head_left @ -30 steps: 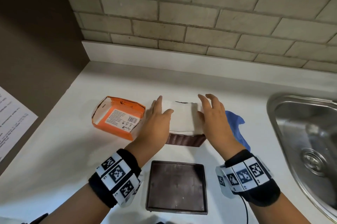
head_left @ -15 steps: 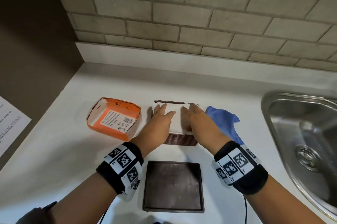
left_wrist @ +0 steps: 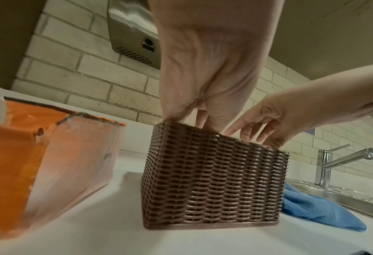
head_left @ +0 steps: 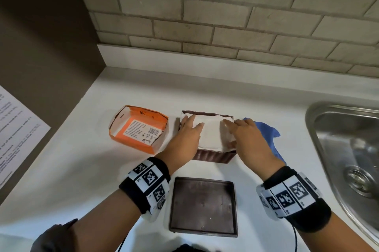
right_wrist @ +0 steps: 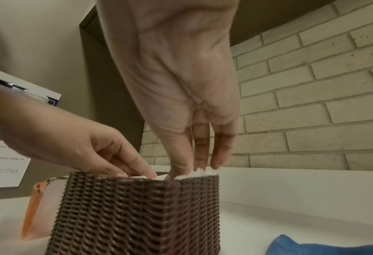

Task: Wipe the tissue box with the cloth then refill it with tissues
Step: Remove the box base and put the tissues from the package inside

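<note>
A brown woven tissue box [head_left: 213, 156] [left_wrist: 211, 179] [right_wrist: 137, 214] stands lidless on the white counter, filled with a stack of white tissues [head_left: 211, 132] [right_wrist: 199, 173]. My left hand [head_left: 189, 131] [left_wrist: 205, 72] lies flat on the left part of the stack, fingers straight. My right hand [head_left: 242, 131] [right_wrist: 181, 77] presses the right part of the stack with straight fingers down inside the box's right wall. The flat brown lid [head_left: 204, 206] lies on the counter in front of the box. A blue cloth [head_left: 266, 134] [left_wrist: 318, 210] [right_wrist: 325, 246] lies just right of the box.
An empty orange tissue carton [head_left: 139, 128] [left_wrist: 39, 163] sits open to the left of the box. A steel sink [head_left: 346, 159] with a tap [left_wrist: 342, 160] lies at the right. A brick wall [head_left: 225, 32] with a metal dispenser [left_wrist: 133, 32] stands behind. A paper notice [head_left: 16, 126] hangs at left.
The tissue stack has gone down into the woven box. Both hands moved from gripping its sides to pressing on its top, then spread toward the left and right walls.
</note>
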A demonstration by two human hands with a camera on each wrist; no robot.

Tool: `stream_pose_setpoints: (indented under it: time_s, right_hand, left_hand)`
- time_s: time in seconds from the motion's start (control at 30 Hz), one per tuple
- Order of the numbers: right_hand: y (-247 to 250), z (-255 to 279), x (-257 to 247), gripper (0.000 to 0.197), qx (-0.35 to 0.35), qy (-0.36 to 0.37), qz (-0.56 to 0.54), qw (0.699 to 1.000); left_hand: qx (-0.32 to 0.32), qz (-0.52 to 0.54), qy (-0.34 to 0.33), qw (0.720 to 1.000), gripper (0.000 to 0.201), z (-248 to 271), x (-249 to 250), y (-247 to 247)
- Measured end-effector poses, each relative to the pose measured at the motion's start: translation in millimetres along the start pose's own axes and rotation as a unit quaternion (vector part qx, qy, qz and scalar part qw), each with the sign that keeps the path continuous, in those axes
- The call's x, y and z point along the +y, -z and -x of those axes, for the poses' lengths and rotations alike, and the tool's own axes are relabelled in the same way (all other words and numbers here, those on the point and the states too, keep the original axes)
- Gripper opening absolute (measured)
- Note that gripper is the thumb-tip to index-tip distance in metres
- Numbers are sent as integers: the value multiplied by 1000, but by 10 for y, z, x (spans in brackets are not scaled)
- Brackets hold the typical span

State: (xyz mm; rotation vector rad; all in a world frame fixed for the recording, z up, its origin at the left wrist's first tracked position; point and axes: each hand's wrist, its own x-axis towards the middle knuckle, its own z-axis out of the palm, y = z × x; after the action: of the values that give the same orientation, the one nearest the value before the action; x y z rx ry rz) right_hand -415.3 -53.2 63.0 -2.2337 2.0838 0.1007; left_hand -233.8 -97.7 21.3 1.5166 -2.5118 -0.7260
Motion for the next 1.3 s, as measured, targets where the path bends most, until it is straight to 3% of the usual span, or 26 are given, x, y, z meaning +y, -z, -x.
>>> stream_pose_setpoints:
  time_s: [0.17,0.3,0.43,0.5,0.67,0.73,0.8,0.93,1.0,1.1,1.2,1.3]
  right_hand:
    - [-29,-23,-6,35,14,-31,15,999]
    - [-29,39,0,4,33,-22,-42,998]
    - [-27,281,16,27,68,32,-56,996]
    - [-68,364,75,23,96,61,-36,993]
    - [-86,419,119,22,76,97,17,992]
    - [-122,434,84,15,84,109,47,989]
    - [-135,441,60,24,80,106,64,989]
    - [-73,489,50,23,121,91,-17,988]
    - [-2,571,39,32,147,78,-78,983]
    - [3,743,77,24,187,86,-166,964]
    - [-183,1015,192,41,124,129,-166,970]
    - [-494,1269,246,72,-16,157,-84,984]
  left_hand:
    - [-4,-66,8,998,55,-55,-25,-48]
    - [-3,-74,4,997,55,-49,-4,-26]
    - [-1,-59,7,998,57,-71,-29,-77]
    - [4,-43,13,999,58,-66,-28,-81]
    - [4,13,-7,1000,51,-35,-26,-74]
    - [-6,-22,9,1000,54,-56,-34,-97]
    - [-7,-24,20,999,55,-62,-34,-86]
    - [9,15,-11,1000,47,77,52,94]
    - [47,57,-35,997,45,198,70,185]
    - [126,106,-77,983,37,470,58,332]
    - [158,88,-137,974,27,812,-95,417]
    - [83,45,-157,983,33,1153,-353,359]
